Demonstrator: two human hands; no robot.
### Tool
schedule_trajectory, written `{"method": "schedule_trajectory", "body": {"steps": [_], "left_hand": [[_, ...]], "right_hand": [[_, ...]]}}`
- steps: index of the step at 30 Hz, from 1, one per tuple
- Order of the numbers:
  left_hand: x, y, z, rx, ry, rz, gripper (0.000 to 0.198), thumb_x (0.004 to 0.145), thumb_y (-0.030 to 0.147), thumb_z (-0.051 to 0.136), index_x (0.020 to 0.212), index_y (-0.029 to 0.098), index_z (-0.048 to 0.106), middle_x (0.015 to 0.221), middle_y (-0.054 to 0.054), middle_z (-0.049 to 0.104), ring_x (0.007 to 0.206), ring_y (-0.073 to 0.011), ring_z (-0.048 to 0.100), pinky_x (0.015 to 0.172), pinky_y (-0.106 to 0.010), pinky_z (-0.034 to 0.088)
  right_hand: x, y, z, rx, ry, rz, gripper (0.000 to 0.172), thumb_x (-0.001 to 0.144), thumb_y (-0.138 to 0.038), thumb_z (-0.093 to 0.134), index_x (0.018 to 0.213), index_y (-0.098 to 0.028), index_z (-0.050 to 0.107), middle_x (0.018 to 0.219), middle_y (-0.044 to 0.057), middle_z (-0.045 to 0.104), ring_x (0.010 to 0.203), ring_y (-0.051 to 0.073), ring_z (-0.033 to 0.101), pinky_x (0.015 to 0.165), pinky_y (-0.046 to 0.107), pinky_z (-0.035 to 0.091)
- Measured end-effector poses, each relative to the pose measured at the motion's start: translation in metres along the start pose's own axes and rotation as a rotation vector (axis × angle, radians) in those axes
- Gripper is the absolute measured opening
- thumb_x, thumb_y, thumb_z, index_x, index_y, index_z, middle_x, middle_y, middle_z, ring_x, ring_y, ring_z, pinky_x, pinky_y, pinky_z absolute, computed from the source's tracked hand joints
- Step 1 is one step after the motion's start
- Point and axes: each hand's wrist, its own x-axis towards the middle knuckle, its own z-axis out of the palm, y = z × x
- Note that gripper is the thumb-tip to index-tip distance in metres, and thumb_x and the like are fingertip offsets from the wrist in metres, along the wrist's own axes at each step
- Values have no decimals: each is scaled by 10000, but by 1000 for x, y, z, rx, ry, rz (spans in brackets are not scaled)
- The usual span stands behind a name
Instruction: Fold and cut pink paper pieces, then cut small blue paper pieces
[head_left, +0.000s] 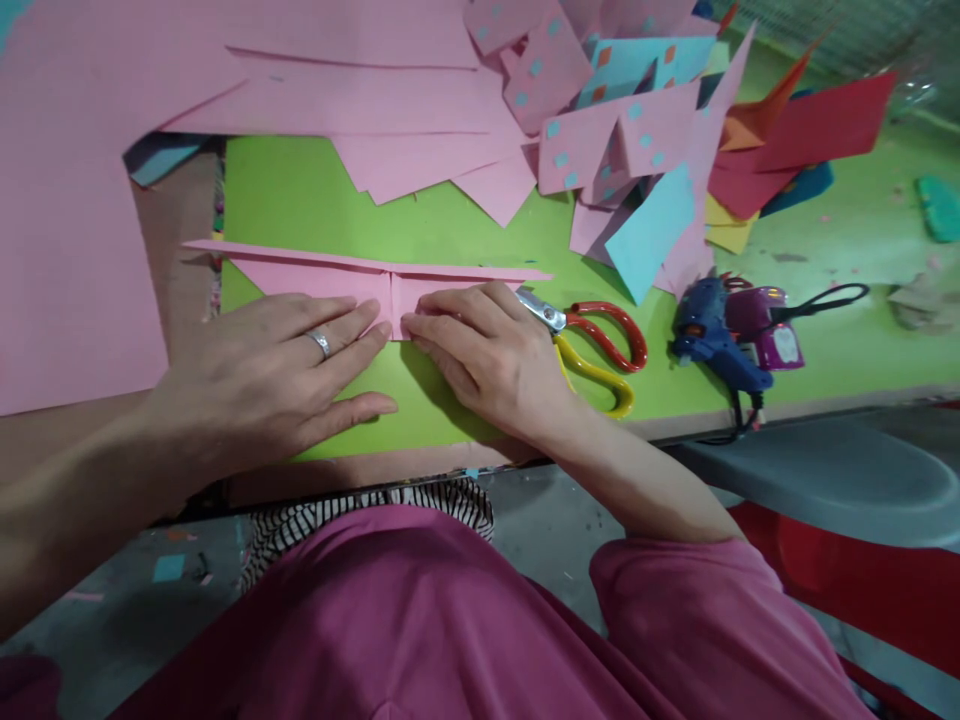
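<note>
A folded piece of pink paper [319,276] lies on the green table top [277,190], with a raised edge along its far side and a crease down its middle. My left hand [281,365], a ring on one finger, rests flat on the left half of the paper with the thumb apart. On the right half, close to the crease, my right hand [487,350] presses down with fingers stretched out. Scissors [592,350] with one red and one yellow handle lie just beyond my right hand, their blades partly hidden by it.
Large pink sheets [67,250] cover the left and far side. Folded pink pieces with blue squares [577,135] are heaped at the back. A blue glue gun [712,335] lies to the right, near red card [821,125]. A grey stool [832,475] stands by the front edge.
</note>
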Motion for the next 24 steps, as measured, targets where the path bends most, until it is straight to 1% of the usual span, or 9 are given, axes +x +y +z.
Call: {"method": "schedule_trajectory", "body": {"steps": [4,7,9,11,14,20,24], "left_hand": [[-2,2,2,-33,-5,-47,518,1023,477,547,1405,139,639,1316,-171,733,1211,-350,690,977,-486,601],[-3,2,2,-53,-3,-66,534,1019,489,551,1417,141,633,1337,-166,723,1221,-353,682,989,-490,592],[-1,2,1,-45,-1,-52,522,1027,478,541,1408,134,637,1329,-164,729,1215,-347,689,986,-482,596],[0,2,0,-19,-7,-26,513,1035,460,531,1382,100,645,1302,-182,739,1203,-346,699,973,-476,605],[2,2,-2,21,-10,-2,497,1037,441,534,1352,77,655,1274,-197,751,1182,-345,714,951,-475,618],[1,2,-3,-5,-35,-29,483,1023,442,559,1387,138,650,1306,-169,742,1199,-353,706,958,-491,622],[1,3,-4,-27,-63,-70,471,1021,445,565,1398,174,646,1321,-150,738,1219,-354,696,973,-501,617]], "right_hand": [[-1,0,1,-23,42,-17,294,1051,-142,472,1218,-206,705,1234,93,715,1045,217,608,931,388,479],[-2,1,1,-22,56,-69,290,1047,-133,474,1187,-206,718,1161,71,737,979,204,606,871,374,467],[-2,1,0,-11,34,-72,275,1038,-137,494,1176,-204,723,1102,64,747,952,206,604,836,373,457],[-2,1,0,-2,13,-69,272,1026,-136,508,1178,-203,723,1094,67,748,953,211,606,826,378,448],[-2,0,-1,13,8,-67,278,1014,-133,514,1187,-201,722,1108,71,748,965,216,611,829,382,449],[-3,1,1,102,0,-22,298,1002,-126,519,1204,-209,721,1115,74,734,994,217,617,894,397,475],[-2,1,0,124,0,-11,294,1004,-130,520,1199,-209,725,1109,74,732,998,217,616,904,397,479]]}}
